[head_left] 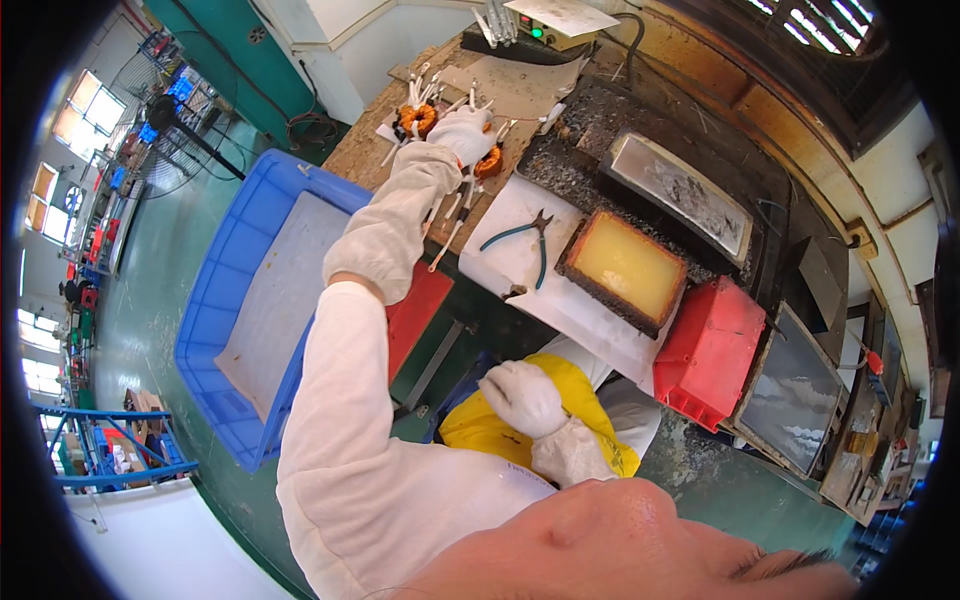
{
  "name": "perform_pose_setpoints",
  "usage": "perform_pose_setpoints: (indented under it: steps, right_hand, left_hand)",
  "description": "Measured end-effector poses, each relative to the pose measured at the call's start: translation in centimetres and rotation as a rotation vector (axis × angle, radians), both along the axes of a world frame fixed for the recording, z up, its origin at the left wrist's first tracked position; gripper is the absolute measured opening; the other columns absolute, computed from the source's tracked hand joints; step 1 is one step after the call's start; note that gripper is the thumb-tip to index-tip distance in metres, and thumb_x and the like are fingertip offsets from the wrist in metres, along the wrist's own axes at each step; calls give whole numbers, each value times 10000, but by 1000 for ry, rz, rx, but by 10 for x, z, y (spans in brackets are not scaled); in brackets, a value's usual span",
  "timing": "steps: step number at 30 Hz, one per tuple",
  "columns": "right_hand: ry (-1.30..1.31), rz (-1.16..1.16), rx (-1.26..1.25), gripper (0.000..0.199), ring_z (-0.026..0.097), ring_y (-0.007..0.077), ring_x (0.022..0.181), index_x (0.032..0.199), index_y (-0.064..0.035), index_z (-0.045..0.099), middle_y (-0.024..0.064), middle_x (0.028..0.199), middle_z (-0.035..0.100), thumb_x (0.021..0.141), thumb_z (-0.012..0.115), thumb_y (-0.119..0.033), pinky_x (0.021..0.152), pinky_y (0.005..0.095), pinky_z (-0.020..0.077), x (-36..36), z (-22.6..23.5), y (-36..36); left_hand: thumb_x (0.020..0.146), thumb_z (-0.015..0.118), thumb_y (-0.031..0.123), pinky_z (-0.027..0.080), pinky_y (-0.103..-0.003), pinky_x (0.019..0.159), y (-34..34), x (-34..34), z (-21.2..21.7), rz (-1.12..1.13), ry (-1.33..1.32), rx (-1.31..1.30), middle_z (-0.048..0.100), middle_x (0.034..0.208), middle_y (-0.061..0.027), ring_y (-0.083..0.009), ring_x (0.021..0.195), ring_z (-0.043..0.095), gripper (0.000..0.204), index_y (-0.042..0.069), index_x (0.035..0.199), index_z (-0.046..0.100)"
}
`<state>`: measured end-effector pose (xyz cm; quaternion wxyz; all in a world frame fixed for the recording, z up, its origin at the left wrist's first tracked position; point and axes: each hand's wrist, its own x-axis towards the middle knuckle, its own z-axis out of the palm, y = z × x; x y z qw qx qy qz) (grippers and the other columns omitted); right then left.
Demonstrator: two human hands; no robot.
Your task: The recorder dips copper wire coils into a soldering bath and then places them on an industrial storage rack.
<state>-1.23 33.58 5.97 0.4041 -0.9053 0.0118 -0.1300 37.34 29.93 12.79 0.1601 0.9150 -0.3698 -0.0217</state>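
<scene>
My left hand (463, 133), in a white glove and a pale sleeve cover, reaches out to the wooden bench. Its fingers are closed at a ring-shaped copper-wire coil (487, 128), mostly hidden by the glove. Another orange coil (418, 121) with white-sleeved leads lies just left of the hand, and one more coil (489, 162) sits close on its right. Near my lap, over a yellow cloth (480, 418), my right hand (522, 398) is also gloved. Its fingers curl inward, and nothing shows in them.
Blue-handled cutters (540, 228) lie on a white sheet beside a framed tray of yellowish material (630, 262). Behind is a metal-topped solder pot (680, 195). A red bin (708, 350) stands at right, a large blue crate (240, 290) at left. A box with a green light (540, 32) sits far back.
</scene>
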Motion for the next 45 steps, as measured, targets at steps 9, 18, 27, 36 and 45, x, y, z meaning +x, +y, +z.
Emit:
perform_pose_setpoints:
  steps: [9, 18, 27, 36, 45]
  right_hand:
    - [179, -52, 129, 173, 634, 355, 797, 884, -46, 673, 155, 849, 650, 904, 608, -205, 706, 448, 511, -50, -20, -16]
    - [195, -134, 145, 172, 634, 360, 825, 907, -50, 678, 155, 855, 650, 903, 608, -207, 725, 441, 514, -59, -20, -28]
    - [149, -201, 149, 165, 639, 361, 816, 897, -54, 687, 155, 844, 655, 894, 618, -204, 720, 439, 518, -78, -12, -22]
    - [36, -318, 147, 119, 631, 358, 798, 899, -40, 678, 157, 824, 645, 876, 648, -153, 714, 441, 511, -98, 11, -25]
    - [-310, -426, -151, 126, 616, 299, 795, 910, -62, 674, 94, 863, 635, 786, 693, -57, 736, 398, 504, -122, 105, -52]
  left_hand:
    - [886, 656, 403, 427, -455, 967, -42, 76, -103, 294, -392, 451, 533, 1285, -127, -318, 1204, 522, 417, 146, 1214, 653]
    - [842, 724, 304, 503, -418, 936, -38, 52, -75, 341, -246, 408, 508, 1320, -109, -297, 1228, 532, 468, 75, 1238, 628]
    - [748, 729, 391, 503, -382, 915, 1, 13, 18, 150, 88, -128, 632, 1157, -175, -306, 1079, 638, 650, 9, 1251, 576]
    - [818, 641, 109, 497, -253, 803, 15, -108, 78, -520, 1049, -623, 646, 1024, -37, -102, 865, 604, 468, 0, 1267, 571]
    - [759, 737, 98, 418, -322, 1057, -79, -294, 39, -1071, 924, -296, 596, 1271, -118, -195, 1206, 567, 633, 1, 1340, 505]
